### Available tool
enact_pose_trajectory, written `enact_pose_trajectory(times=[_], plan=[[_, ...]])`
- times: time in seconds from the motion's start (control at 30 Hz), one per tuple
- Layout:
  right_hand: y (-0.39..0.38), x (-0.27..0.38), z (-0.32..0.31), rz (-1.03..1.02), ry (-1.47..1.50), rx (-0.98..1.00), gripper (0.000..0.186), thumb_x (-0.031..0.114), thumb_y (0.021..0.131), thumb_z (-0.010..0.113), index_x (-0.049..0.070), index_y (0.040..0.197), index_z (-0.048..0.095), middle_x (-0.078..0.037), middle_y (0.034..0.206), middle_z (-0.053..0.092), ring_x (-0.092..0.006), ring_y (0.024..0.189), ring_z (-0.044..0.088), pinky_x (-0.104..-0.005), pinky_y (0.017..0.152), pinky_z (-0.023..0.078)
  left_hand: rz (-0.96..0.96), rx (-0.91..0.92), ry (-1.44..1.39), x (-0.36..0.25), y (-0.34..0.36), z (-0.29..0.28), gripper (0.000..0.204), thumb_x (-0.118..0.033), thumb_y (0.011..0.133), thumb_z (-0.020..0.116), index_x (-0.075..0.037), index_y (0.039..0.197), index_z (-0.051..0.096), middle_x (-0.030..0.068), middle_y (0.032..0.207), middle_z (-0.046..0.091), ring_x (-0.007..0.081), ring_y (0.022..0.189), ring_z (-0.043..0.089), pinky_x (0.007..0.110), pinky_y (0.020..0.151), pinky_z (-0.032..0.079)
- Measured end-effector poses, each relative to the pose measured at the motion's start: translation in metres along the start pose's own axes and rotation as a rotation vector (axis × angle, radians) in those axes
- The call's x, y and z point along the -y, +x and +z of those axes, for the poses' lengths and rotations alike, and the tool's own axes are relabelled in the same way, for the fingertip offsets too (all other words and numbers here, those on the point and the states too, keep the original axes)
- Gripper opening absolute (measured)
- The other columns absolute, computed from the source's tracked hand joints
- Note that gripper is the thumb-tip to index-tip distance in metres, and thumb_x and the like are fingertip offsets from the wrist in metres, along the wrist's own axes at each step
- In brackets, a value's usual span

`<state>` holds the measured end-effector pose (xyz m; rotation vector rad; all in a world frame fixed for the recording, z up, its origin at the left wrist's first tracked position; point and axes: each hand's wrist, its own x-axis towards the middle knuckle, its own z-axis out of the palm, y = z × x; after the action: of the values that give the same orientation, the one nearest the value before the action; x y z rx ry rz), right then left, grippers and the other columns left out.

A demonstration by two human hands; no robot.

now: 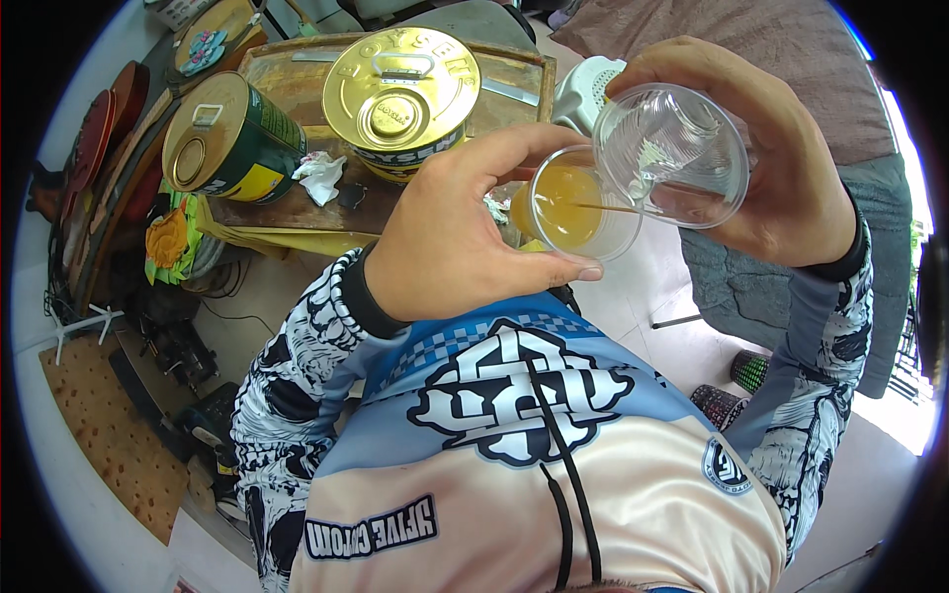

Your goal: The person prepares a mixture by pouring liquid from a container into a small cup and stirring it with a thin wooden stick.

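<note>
My left hand (445,227) is closed around a clear plastic cup (615,222) holding yellow-orange liquid (566,212). Beside it, my right hand (776,148) grips a second clear plastic cup (677,148), tipped toward the first so that their rims overlap in view. A thin amber streak (608,208) runs from the tipped cup to the liquid. Little or no liquid shows in that second cup. Beyond my left hand stands a gold-topped metal can (400,84) with a wire handle on its lid.
A green can with a gold lid (237,138) and crumpled white paper (319,178) share the wooden table (282,74). Near my right hand is a white perforated plastic object (583,94). Grey-brown cloth (643,40) covers a surface at the right. Wooden boards and dark machinery line the left.
</note>
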<state>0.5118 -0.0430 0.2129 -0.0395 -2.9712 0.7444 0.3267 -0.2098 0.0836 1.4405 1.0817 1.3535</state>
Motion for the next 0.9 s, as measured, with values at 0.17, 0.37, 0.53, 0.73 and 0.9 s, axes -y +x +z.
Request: enact_pose_trajectory(times=[0.17,0.37,0.53,0.73,0.9], plan=[[0.002,-0.002,-0.001,-0.027,-0.027,0.006,0.062,0.009,0.075,0.080,-0.004,0.132,0.058,-0.018,0.128,0.062,-0.0313,0.119,0.062,-0.0415,0.105,0.048,-0.013,-0.004,0.022,-0.001,0.001,-0.001,0.086,0.003,0.068,0.092,0.011,0.141,0.047,0.0181,0.138,0.058,0.0215,0.130,0.056,0.037,0.116,0.043],[0.002,-0.005,-0.003,-0.018,-0.023,0.014,0.064,0.010,0.074,0.082,-0.004,0.132,0.058,-0.017,0.129,0.062,-0.0310,0.120,0.062,-0.0416,0.106,0.048,-0.008,-0.015,0.022,0.000,0.005,-0.001,0.086,0.002,0.068,0.092,0.011,0.141,0.047,0.0178,0.138,0.058,0.0214,0.129,0.057,0.037,0.115,0.043],[0.002,-0.009,-0.005,-0.004,-0.007,0.009,0.064,0.010,0.074,0.082,-0.004,0.132,0.059,-0.017,0.129,0.063,-0.0308,0.120,0.062,-0.0417,0.106,0.047,0.001,-0.001,0.010,0.001,0.009,-0.001,0.086,0.000,0.069,0.093,0.011,0.141,0.047,0.0177,0.137,0.059,0.0218,0.128,0.057,0.037,0.115,0.043],[0.001,-0.014,-0.008,-0.024,-0.043,0.016,0.066,0.009,0.072,0.081,-0.003,0.133,0.059,-0.017,0.129,0.062,-0.0308,0.121,0.062,-0.0421,0.107,0.048,0.013,-0.004,0.042,0.001,0.013,0.000,0.086,0.000,0.069,0.093,0.011,0.141,0.047,0.0176,0.136,0.059,0.0214,0.127,0.057,0.036,0.114,0.044],[0.000,-0.019,-0.008,-0.031,-0.016,0.006,0.066,0.008,0.072,0.081,-0.003,0.133,0.059,-0.017,0.130,0.062,-0.0307,0.121,0.062,-0.0421,0.107,0.049,-0.001,-0.007,0.020,0.003,0.017,0.000,0.087,0.000,0.068,0.093,0.011,0.141,0.047,0.0176,0.136,0.059,0.0211,0.127,0.058,0.036,0.114,0.044]])
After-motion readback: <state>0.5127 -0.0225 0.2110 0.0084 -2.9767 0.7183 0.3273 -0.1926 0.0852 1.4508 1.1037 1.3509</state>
